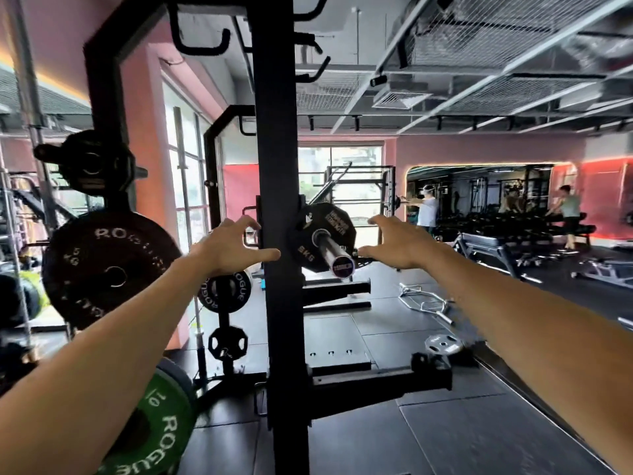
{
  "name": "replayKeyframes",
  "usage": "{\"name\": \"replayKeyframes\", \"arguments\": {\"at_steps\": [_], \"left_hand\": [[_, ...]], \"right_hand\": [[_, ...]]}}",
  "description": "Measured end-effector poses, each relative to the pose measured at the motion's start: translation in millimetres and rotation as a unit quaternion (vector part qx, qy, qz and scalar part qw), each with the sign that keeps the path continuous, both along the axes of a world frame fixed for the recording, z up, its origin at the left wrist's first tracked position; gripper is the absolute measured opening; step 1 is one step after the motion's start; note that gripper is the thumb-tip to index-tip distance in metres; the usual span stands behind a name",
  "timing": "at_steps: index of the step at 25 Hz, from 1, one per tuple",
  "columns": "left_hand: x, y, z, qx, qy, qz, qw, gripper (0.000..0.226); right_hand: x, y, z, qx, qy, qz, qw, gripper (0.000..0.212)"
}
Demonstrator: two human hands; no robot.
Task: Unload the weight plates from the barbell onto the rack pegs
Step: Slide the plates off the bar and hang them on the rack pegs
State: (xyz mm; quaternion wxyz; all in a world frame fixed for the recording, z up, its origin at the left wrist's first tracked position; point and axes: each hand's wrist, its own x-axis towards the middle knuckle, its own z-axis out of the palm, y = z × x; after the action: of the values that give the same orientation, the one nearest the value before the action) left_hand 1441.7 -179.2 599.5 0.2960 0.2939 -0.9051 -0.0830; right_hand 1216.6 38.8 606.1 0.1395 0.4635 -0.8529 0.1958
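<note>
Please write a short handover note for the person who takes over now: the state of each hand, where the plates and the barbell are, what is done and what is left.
Left hand: open, holds nothing, reaching beside the black rack upright.
Right hand: open, holds nothing, reaching toward the plate from its right.
Barbell sleeve: points toward the camera, just right of the upright.
5 kg plate: black, on the sleeve, not yet gripped.
Stored on rack pegs at left: large black Rogue plate, small Rogue plate, green 10 plate.
Left to do: grip the 5 kg plate, slide it off and hang it on a rack peg. The bar's other end is out of view; check it.
</note>
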Motion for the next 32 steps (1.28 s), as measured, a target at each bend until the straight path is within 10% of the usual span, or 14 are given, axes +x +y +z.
{"name": "replayKeyframes", "arguments": {"at_steps": [32], "left_hand": [[-328, -270, -4, -0.025, 0.016, 0.032, 0.999, 0.063]], "right_hand": [[-296, -302, -72, -0.061, -0.201, 0.035, 0.977, 0.057]]}}
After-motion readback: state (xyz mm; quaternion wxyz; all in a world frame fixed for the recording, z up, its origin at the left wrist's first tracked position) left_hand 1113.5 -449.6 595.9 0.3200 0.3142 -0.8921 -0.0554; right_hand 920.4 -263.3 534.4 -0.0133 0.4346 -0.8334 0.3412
